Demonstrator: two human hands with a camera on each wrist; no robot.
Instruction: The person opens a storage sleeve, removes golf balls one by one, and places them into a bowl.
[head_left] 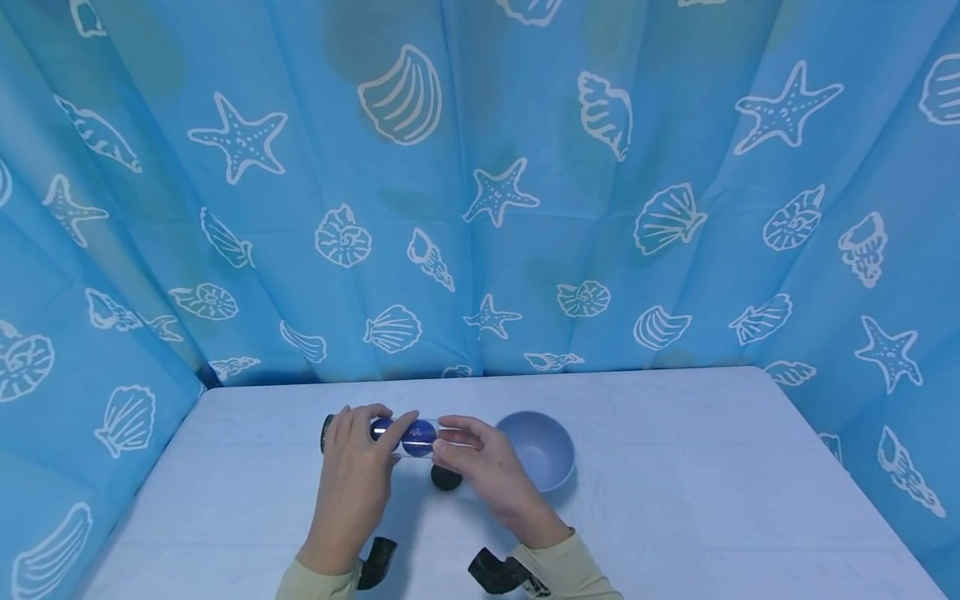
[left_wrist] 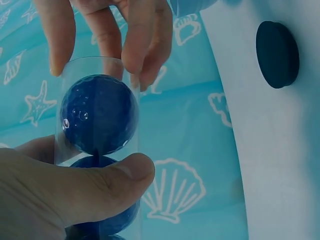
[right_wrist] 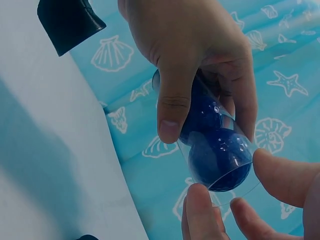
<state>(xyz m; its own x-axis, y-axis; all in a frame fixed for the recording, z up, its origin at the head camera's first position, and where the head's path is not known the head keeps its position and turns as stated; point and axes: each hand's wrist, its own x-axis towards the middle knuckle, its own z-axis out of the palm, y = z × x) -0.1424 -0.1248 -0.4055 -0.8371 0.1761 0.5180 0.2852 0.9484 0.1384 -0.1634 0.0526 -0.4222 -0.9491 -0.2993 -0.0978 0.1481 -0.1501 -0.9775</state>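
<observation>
My left hand (head_left: 352, 475) grips a clear tube (left_wrist: 100, 66) round its middle, holding it sideways above the table. Dimpled dark blue balls, like golf balls, sit in a row inside; one ball (head_left: 418, 437) shows near the right end and another (head_left: 381, 428) is partly covered by the left fingers. Something black (head_left: 326, 433) closes the tube's left end. The fingertips of my right hand (head_left: 491, 471) pinch the rim of the uncapped right end. Below the tube, a round black cap (head_left: 446, 477) lies on the table.
A bluish-purple bowl (head_left: 536, 450) stands just beyond and right of my right hand. The white table (head_left: 675, 483) ends at a blue curtain (head_left: 480, 208) with white shell prints. Black camera mounts (head_left: 497, 572) stick out from both wrists.
</observation>
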